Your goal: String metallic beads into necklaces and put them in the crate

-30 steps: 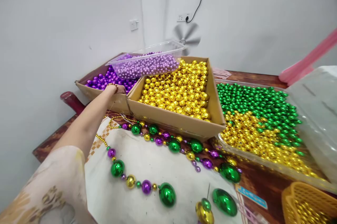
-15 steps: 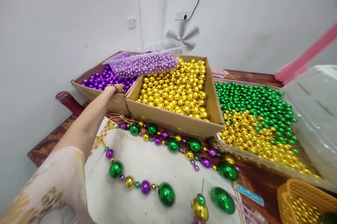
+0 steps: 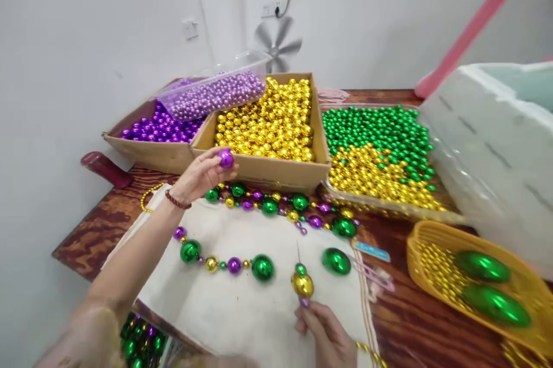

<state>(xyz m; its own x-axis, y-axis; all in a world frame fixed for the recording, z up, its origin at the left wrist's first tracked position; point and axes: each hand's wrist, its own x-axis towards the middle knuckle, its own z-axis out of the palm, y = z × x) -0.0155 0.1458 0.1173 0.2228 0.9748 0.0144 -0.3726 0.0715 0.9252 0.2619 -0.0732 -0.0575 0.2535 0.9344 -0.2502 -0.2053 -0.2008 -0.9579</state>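
Observation:
My left hand (image 3: pixel 201 178), with a beaded bracelet at the wrist, pinches a shiny purple bead (image 3: pixel 226 158) in front of the box of gold beads. Low at centre right, my right hand (image 3: pixel 330 336) is closed on a thin upright needle (image 3: pixel 298 251). Threaded on it are a small green bead (image 3: pixel 300 269), a large gold bead (image 3: pixel 302 285) and a small lilac bead (image 3: pixel 305 302) by my fingertips. Between the hands, a strand of green, gold and purple beads (image 3: pixel 234 265) lies on the white cloth (image 3: pixel 207 304). A large loose green bead (image 3: pixel 336 261) rests right of the needle.
Behind stand a box of purple beads (image 3: pixel 151 152), a box of gold beads (image 3: pixel 280 174) and a lilac-bead tub (image 3: pixel 259 60). Right are a green-and-gold bead tray (image 3: pixel 389 209), a yellow basket (image 3: pixel 412 253) and a large white container (image 3: pixel 488 143). A fan (image 3: pixel 275 50) spins behind.
My left hand has come out of the purple-bead box, moving right and toward me with a purple bead. My right hand has come into view at the threaded needle. The view has shifted right.

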